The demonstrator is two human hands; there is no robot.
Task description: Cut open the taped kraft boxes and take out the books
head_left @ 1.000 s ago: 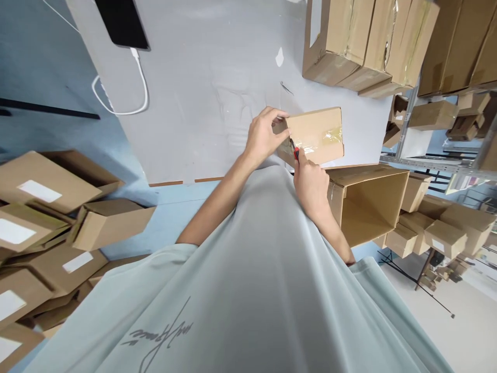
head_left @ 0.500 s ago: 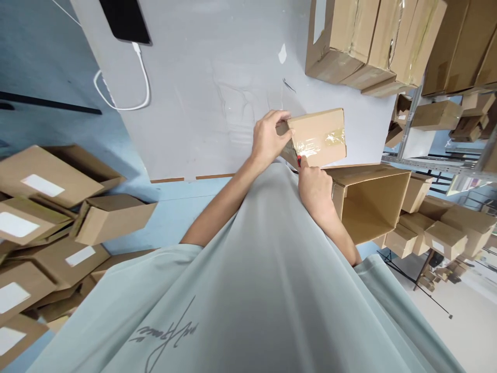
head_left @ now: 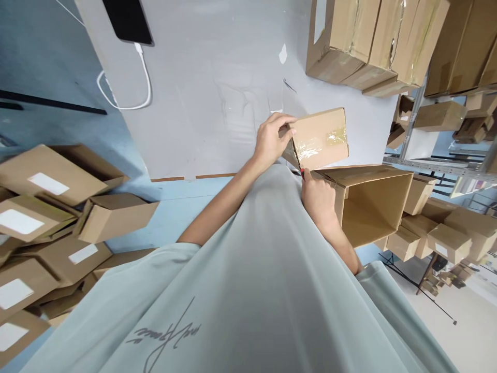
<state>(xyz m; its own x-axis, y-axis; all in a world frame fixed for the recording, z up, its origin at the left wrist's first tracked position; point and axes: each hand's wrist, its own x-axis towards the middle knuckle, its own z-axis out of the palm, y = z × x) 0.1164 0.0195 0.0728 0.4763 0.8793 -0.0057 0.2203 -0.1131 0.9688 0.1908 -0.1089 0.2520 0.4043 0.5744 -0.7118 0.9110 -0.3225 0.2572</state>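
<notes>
A small cardboard box point(head_left: 322, 137) with shiny clear tape across its top rests on the grey table near its front edge. My left hand point(head_left: 272, 137) grips the box's left end, thumb and fingers at its corner. Closed around a red box cutter point(head_left: 302, 172), my right hand point(head_left: 319, 199) is low at the box's front left corner. Only a little of the cutter shows; its blade is hidden. A dark slit runs along the left edge of the box top.
Taped boxes point(head_left: 361, 46) stand at the table's back right. An open carton point(head_left: 373, 207) is below the right front edge. Labelled boxes point(head_left: 50, 184) are piled at left. A phone point(head_left: 128, 20) with a white cable point(head_left: 147, 85) lies at back left. Metal shelving point(head_left: 435, 161) holds more boxes.
My right hand has drawn the box cutter toward me along the box's left edge, and a dark slit now shows there. My left hand keeps its hold.
</notes>
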